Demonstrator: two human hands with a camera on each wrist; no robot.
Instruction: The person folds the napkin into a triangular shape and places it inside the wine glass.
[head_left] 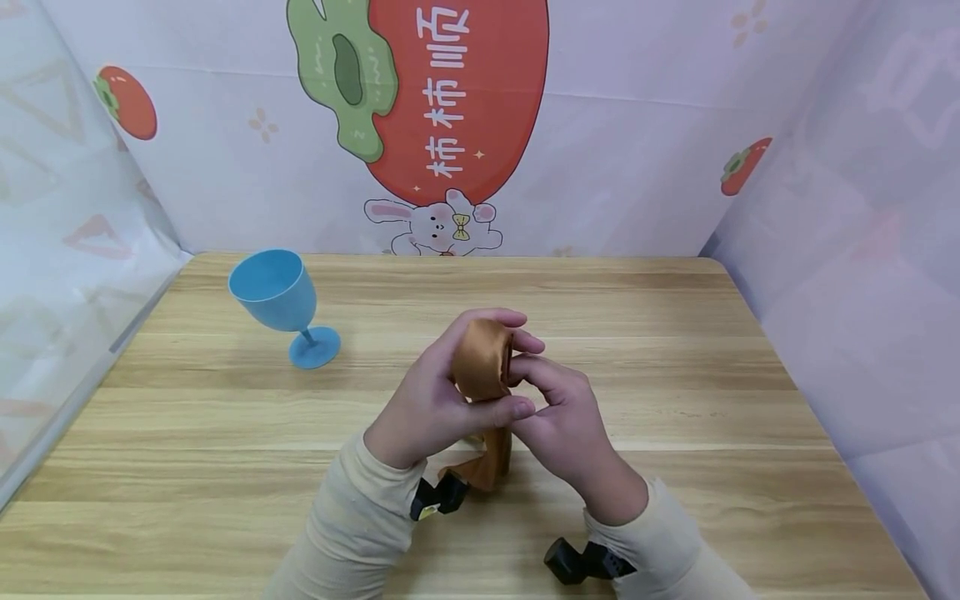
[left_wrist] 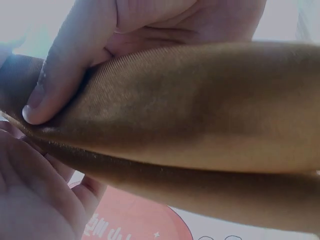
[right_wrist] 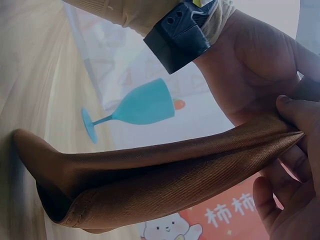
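Observation:
A brown satin cloth strip is folded over at its top into a rounded loop, and its lower end trails down to the wooden table. My left hand holds the loop, its thumb pressing the front of the cloth and its fingers behind. At the loop's right edge, my right hand pinches the fabric with curled fingers. The right wrist view shows the hanging length of cloth creased lengthwise, its wider end touching the tabletop.
A blue plastic goblet stands on the left back part of the wooden table. Behind the table hangs a white printed sheet with persimmon and rabbit pictures. Black wrist cameras sit at both cuffs.

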